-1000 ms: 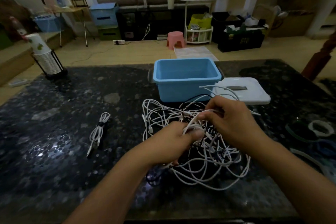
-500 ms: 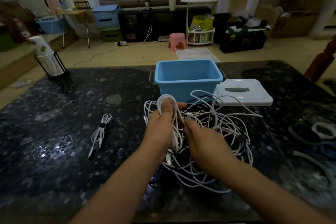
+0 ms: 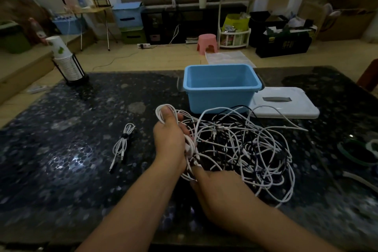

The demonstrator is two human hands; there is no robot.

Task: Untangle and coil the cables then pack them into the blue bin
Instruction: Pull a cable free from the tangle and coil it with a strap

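Desk (image 3: pixel 61 149): dark polished stone, speckled, glossy, with glare patches.

Cable tangle (image 3: pixel 245 145): thin round cords, mostly white with a few black strands, in loose overlapping loops. It lies at the desk's centre, spreading toward 3 o'clock, its far edge just beside the blue bin (image 3: pixel 221 88). One white strand trails out toward 2 o'clock past the lid (image 3: pixel 286 102).

Blue bin: smooth light-blue plastic, rectangular with rounded corners, open-topped, at 12 o'clock of the tangle. Nothing visible inside. The lid is flat white plastic with a grey recessed handle, lying against the bin's 3 o'clock side.

Coiled cable (image 3: pixel 122 143): a white cord folded into a narrow hank, banded by a dark tie, at 9 o'clock of the tangle, well apart from it.

Left hand (image 3: pixel 169 137): grip closed around a bunch of white loops, thumb up, loops arching over the thumb tip.

Right hand (image 3: pixel 221 192): at 6 o'clock of the tangle, back to the camera, forefinger reaching to strands below the left hand. Whether it pinches them cannot be told.

Paper cup stack (image 3: pixel 63 59) in a black wire holder, at 10 o'clock on the desk's far corner.
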